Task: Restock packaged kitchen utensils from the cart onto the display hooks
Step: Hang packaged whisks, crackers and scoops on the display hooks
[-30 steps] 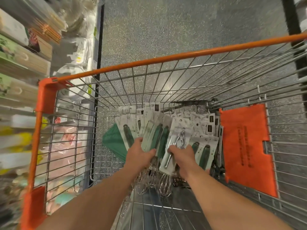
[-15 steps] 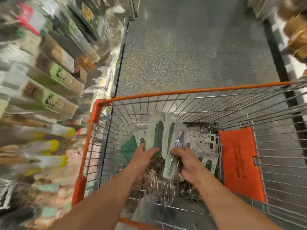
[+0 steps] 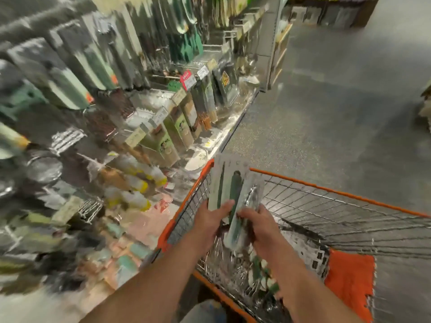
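Shop aisle: speckled grey floor [image 3: 326,113] ahead, blurred display shelving [image 3: 116,101] along the left, crowded with hanging packets, none readable through the motion blur.

Low in view, both bare forearms reaching over an orange-rimmed wire cart [image 3: 338,191]. Left hand [image 3: 210,220] and right hand [image 3: 258,227] close together, sharing a small fan of carded whisks [image 3: 233,197]. Left thumb laid flat across the front of the nearest card, remaining left fingers hidden behind it, apparently pinching. Right fingers curled round the lower part of the bundle; exact finger spread hard to tell through blur. Card tops standing well above the fingertips, tilted towards the shelving; wire whisk heads [image 3: 224,247] dangling just below the palms.

Handling, as a judgement: light load, thin backing cards that bend and slide over one another, so likely to splay or slip if held loosely. Springy wire loops, prone to tangling with neighbours. Best hold probably low on the card across the green handle, leaving the top end free for a hook; no hang hole discernible.

Inside the cart, beneath and beyond the right wrist: more carded utensils [image 3: 300,250] in a loose heap, with tangled wire whisk ends. Orange fold-down flap [image 3: 349,280] to the right of the heap.
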`<state>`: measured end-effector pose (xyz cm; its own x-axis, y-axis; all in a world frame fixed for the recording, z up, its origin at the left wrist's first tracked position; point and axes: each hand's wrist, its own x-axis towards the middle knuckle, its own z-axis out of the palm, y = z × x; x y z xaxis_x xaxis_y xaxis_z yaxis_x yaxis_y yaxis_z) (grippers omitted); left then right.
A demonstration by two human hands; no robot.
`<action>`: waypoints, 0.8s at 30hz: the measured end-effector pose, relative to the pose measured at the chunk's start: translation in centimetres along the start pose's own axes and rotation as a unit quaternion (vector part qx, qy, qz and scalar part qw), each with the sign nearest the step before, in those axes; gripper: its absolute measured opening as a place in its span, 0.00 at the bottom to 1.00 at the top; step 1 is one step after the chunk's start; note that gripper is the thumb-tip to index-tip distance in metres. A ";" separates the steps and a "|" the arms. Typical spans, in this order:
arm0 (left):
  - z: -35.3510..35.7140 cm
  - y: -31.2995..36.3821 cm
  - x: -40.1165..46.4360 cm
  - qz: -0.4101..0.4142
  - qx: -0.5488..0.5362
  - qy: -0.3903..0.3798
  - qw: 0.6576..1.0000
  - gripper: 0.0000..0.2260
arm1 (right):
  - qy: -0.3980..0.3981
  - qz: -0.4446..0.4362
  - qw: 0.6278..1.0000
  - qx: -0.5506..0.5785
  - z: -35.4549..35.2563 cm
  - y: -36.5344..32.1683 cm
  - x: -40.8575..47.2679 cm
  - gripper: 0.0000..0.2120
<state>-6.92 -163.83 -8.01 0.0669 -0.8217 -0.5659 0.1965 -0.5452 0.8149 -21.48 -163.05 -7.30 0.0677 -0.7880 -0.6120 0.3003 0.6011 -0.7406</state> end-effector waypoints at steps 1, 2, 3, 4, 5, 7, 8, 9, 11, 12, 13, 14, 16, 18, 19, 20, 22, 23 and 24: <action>-0.6 0.5 -0.8 0.013 -0.015 0.015 1.000 0.17 | -0.023 -0.007 1.000 -0.018 0.8 -0.5 0.0 0.14; -1.4 1.1 -1.9 0.025 -0.033 0.038 0.998 0.18 | -0.048 -0.011 0.998 -0.041 1.8 -0.8 0.0 0.15; -2.1 1.6 -2.8 0.035 -0.049 0.061 0.996 0.22 | -0.069 -0.016 0.996 -0.058 2.8 -1.1 0.1 0.15; -3.0 1.9 -3.6 0.042 -0.060 0.083 0.994 0.28 | -0.091 -0.021 0.993 -0.073 3.8 -1.3 0.1 0.15; -4.1 2.3 -4.7 0.050 -0.071 0.113 0.990 0.32 | -0.124 -0.025 0.988 -0.092 5.2 -1.4 -0.2 0.15; -6.6 2.5 -6.9 0.065 -0.103 0.166 0.979 0.32 | -0.191 -0.038 0.972 -0.128 7.9 -1.2 -1.1 0.12; -7.7 2.5 -8.1 0.068 -0.124 0.191 0.971 0.28 | -0.215 -0.042 0.965 -0.146 9.1 -1.2 -1.7 0.10; -8.8 2.4 -9.2 0.067 -0.145 0.214 0.964 0.24 | -0.235 -0.043 0.957 -0.163 10.2 -1.2 -2.3 0.10; -11.3 1.8 -12.0 0.070 -0.189 0.263 0.944 0.20 | -0.281 -0.045 0.937 -0.201 13.0 -0.9 -4.0 0.09; -12.3 1.6 -13.6 0.078 -0.211 0.283 0.932 0.19 | -0.297 -0.051 0.927 -0.222 14.4 -0.5 -5.0 0.08; -13.3 1.4 -15.0 0.089 -0.230 0.299 0.922 0.19 | -0.304 -0.060 0.920 -0.238 15.7 -0.2 -5.6 0.08; -14.1 1.2 -16.2 0.099 -0.249 0.314 0.911 0.20 | -0.310 -0.070 0.914 -0.252 16.9 0.2 -6.3 0.07; -16.1 0.7 -19.1 0.124 -0.290 0.352 0.881 0.29 | -0.339 -0.079 0.897 -0.273 19.8 1.5 -7.7 0.07; -17.8 0.3 -21.7 0.140 -0.317 0.382 0.857 0.36 | -0.364 -0.067 0.886 -0.278 22.5 2.7 -8.9 0.13; -18.6 0.2 -22.8 0.152 -0.324 0.392 0.848 0.35 | -0.378 -0.061 0.880 -0.280 23.6 3.3 -9.1 0.17; -19.6 -0.1 -24.1 0.166 -0.326 0.402 0.839 0.31 | -0.400 -0.059 0.868 -0.289 24.9 3.9 -9.7 0.22; -21.3 -0.5 -26.6 0.182 -0.331 0.419 0.826 0.23 | -0.434 -0.067 0.841 -0.315 27.1 5.6 -10.1 0.43; -22.2 -0.8 -27.5 0.186 -0.335 0.428 0.819 0.21 | -0.447 -0.074 0.831 -0.324 28.3 7.4 -8.2 0.53; -22.9 -1.0 -28.3 0.191 -0.339 0.433 0.813 0.19 | -0.455 -0.070 0.824 -0.329 29.4 8.8 -6.9 0.59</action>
<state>13.38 -136.22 4.34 0.8560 -0.3240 -0.4028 0.4740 0.1807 0.8618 8.69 -156.26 -1.50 0.8517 -0.4500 -0.2684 -0.1958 0.2017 -0.9597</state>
